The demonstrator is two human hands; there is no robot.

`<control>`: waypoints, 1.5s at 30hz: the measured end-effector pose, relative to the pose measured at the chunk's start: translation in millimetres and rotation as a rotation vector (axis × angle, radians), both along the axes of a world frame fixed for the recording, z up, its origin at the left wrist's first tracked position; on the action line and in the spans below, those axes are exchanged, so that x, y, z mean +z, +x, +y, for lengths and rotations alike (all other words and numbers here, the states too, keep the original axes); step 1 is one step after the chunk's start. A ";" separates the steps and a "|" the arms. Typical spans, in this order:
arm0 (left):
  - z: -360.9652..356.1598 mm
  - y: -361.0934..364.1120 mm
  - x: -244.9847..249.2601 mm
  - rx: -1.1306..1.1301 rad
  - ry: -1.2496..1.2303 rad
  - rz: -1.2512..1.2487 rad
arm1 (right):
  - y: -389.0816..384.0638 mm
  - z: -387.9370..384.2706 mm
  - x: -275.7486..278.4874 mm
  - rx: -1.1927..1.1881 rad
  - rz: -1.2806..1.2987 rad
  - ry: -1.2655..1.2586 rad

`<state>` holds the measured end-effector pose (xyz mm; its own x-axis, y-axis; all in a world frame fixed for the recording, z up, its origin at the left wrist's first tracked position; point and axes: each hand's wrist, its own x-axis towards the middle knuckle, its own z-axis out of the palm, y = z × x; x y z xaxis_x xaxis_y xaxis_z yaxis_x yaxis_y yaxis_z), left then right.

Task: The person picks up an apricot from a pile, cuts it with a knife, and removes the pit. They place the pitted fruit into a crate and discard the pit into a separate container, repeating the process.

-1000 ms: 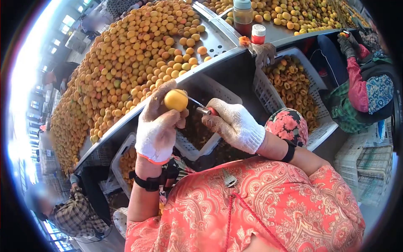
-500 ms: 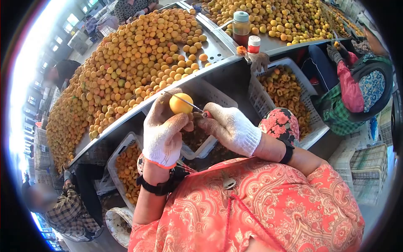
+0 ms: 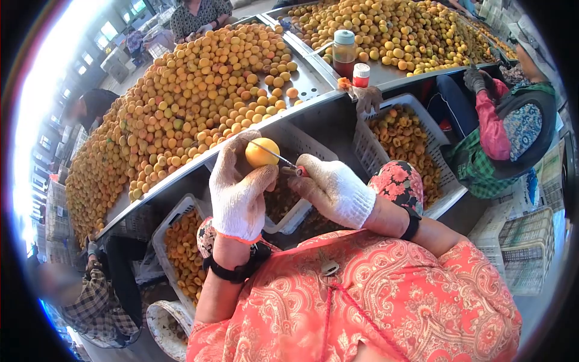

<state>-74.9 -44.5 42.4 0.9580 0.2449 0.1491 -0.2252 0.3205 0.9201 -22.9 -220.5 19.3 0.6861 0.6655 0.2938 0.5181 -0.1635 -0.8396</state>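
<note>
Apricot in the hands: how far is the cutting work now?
Done: cut pieces lie in the white crate. In hand: the left hand holds one apricot, and the right hand holds a knife on it. Left: a large heap of whole apricots on the metal table.

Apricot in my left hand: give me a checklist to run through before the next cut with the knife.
1. Grip: the gloved left hand wraps the apricot: ok.
2. Tool: the gloved right hand is closed on the handle of the knife: ok.
3. Contact: the thin blade lies against the apricot: ok.
4. Left thumb clear of the cutting edge: cannot tell.
5. Catch: the white crate sits below both hands: ok.
</note>
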 end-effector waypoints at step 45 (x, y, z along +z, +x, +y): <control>-20.9 45.1 -47.0 0.035 -0.373 0.138 | 14.4 22.5 -31.0 -0.294 -0.241 -0.051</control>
